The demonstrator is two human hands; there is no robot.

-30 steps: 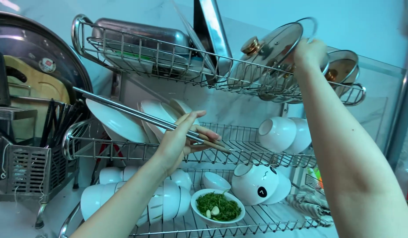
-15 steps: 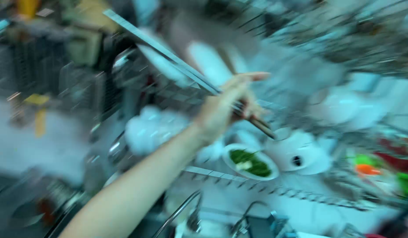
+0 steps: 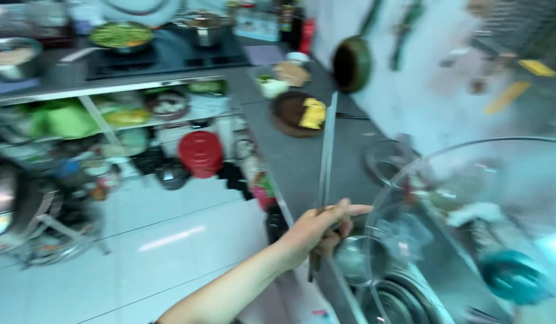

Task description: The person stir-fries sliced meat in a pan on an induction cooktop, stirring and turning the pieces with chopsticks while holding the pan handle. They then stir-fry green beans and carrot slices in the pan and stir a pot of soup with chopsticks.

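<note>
Now, chopsticks up, lid at right.
Left hand (image 3: 317,231) pinches long chopsticks (image 3: 326,150) at centre; right hand is unseen behind the glass lid (image 3: 470,198), lower right. Blurred swinging risks clipping the counter (image 3: 302,162).

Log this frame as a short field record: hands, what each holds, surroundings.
view: head camera, motion-blurred
left hand: grip closed on long metal chopsticks, tips pointing up and away
right hand: not in view
glass lid: large, clear, close to camera at right, teal knob low right; what holds it is not visible
counter: grey, bears a dark round board with yellow food
stove: pan of green food
floor: white tiles
</note>
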